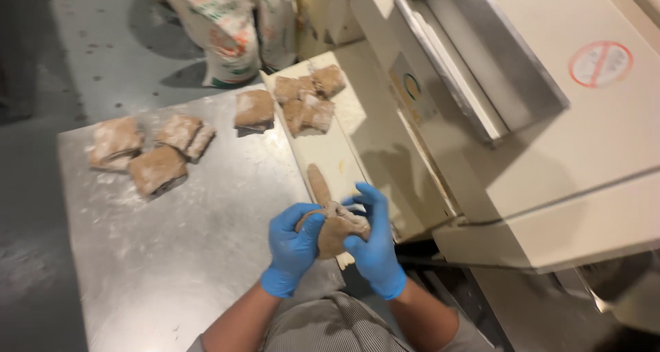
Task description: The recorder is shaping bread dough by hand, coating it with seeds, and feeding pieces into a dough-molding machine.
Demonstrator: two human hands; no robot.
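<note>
Fingers in smooth blue gloves around soft, lumpy brown dough.

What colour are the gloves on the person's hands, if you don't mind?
Bright blue on both the left hand and right hand; head view.

Steel table, floury all over. Three folded dough slabs at the far left, one more at the far edge. Pale board next to it w/ a dough pile + a dough roll.
</note>
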